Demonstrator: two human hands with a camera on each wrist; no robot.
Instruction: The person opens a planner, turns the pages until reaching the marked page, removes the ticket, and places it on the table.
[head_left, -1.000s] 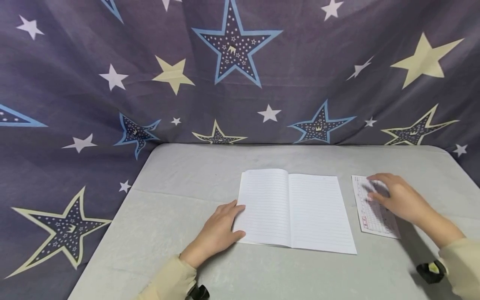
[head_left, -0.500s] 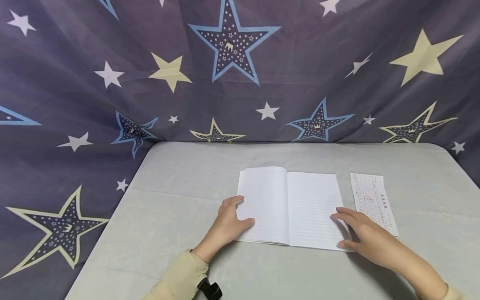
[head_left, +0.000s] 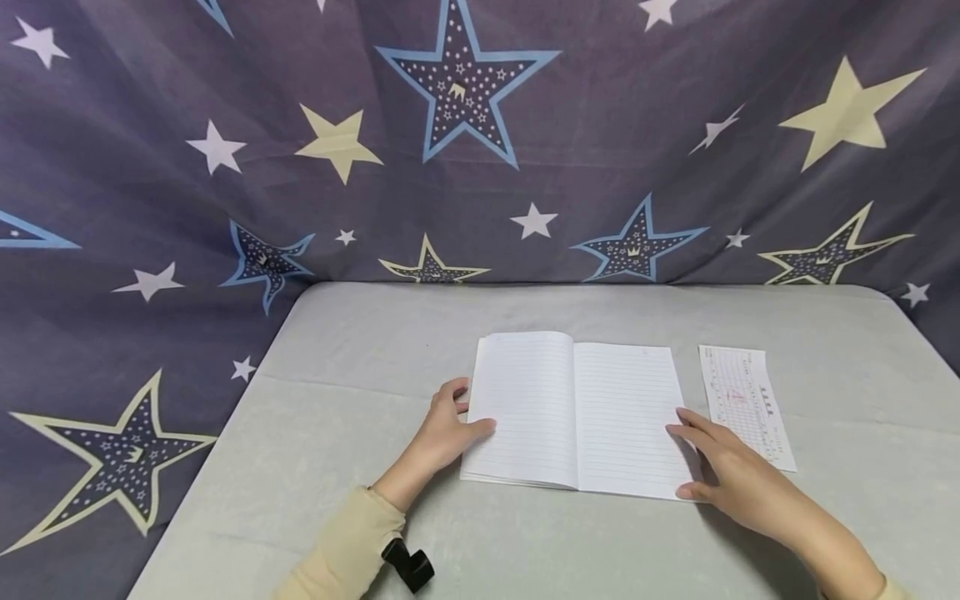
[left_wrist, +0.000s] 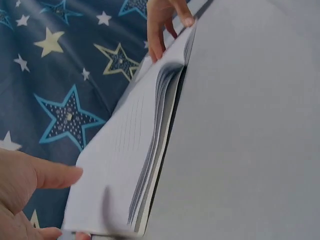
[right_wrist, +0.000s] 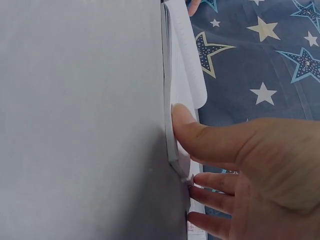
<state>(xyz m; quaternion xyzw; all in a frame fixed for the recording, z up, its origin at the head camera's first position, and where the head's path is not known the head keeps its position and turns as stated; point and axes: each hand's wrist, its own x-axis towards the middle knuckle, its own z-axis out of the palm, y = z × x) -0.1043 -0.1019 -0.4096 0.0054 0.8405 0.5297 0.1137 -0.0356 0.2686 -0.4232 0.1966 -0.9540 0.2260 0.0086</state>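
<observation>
A lined notebook (head_left: 628, 417) lies open on the grey-covered table. My left hand (head_left: 442, 427) is at its left edge. The thumb reaches over the left page, its tip apart from the paper in the left wrist view, while the other fingers are by the edge, partly hidden. At the right edge is my right hand (head_left: 738, 479); its thumb (right_wrist: 186, 121) rests on the page near the lower corner and the other fingers extend along the side. Beyond that hand lies a printed paper slip (head_left: 742, 400) with red marks, flat on the table.
The grey table covering (head_left: 360, 350) runs back to a dark star-patterned cloth (head_left: 525, 183), which hangs behind and to the left. A black strap end (head_left: 408, 565) dangles from the left sleeve.
My right hand has left the paper slip and come left to the notebook's right edge. Its red mark now shows mid-slip. The left thumb moved inward over the page, then back slightly.
</observation>
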